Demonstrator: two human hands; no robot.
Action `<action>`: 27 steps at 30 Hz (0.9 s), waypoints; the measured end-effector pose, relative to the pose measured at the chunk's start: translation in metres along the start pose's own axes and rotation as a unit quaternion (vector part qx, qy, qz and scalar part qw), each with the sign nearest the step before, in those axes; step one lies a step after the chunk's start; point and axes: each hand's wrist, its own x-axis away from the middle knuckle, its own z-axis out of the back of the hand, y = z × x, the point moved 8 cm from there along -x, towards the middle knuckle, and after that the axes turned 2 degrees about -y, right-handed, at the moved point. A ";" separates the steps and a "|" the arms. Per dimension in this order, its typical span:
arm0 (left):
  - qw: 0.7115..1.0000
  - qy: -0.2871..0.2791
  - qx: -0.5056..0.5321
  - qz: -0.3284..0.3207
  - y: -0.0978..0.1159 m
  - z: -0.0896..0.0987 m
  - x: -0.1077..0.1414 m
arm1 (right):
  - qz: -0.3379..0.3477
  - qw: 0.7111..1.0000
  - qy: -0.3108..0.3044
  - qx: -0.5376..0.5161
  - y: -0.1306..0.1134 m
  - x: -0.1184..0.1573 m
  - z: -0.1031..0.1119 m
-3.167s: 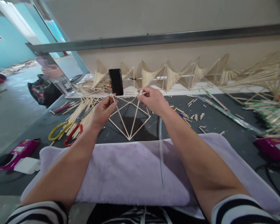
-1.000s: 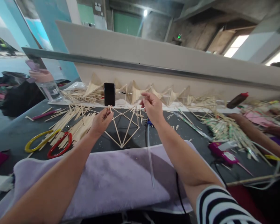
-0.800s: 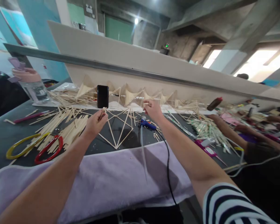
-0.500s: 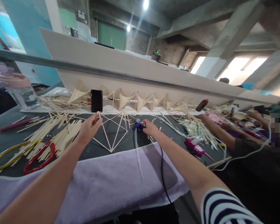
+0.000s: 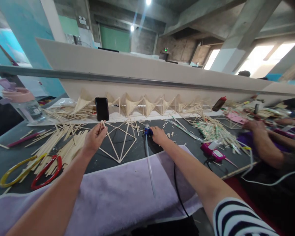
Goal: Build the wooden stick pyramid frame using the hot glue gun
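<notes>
At the left, my left hand (image 5: 96,136) is closed in a pinch on the top left corner of a frame of thin wooden sticks (image 5: 124,144). The frame's joined sticks form triangles on the dark table, with its lowest corner by the towel. To the right of the frame, my right hand (image 5: 158,135) is closed round a blue glue gun (image 5: 147,131), partly hidden by the fingers. From the gun a clear glue stick (image 5: 150,173) sticks out toward me, over the lilac towel (image 5: 108,200).
Scissors with yellow and red handles (image 5: 46,173) lie by loose wooden sticks (image 5: 71,147). Behind stand a black phone (image 5: 102,109) and a row of stick models (image 5: 149,106). A pink glue gun (image 5: 212,152) lies right, near a co-worker's hand (image 5: 257,131). A bottle (image 5: 24,101) stands far left.
My view has shifted slightly. Both my hands keep their holds on the stick frame and the blue glue gun. The co-worker's nearer arm has drawn back to the right, away from the stick pile.
</notes>
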 end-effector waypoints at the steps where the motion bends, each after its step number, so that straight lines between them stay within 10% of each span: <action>1: 1.000 0.000 -0.001 0.000 0.000 0.000 0.000 | -0.001 1.000 0.003 -0.004 0.000 -0.001 0.000; 27: 0.995 -0.004 -0.039 0.093 -0.001 -0.009 0.005 | 0.045 0.974 0.156 -0.159 0.022 0.004 -0.013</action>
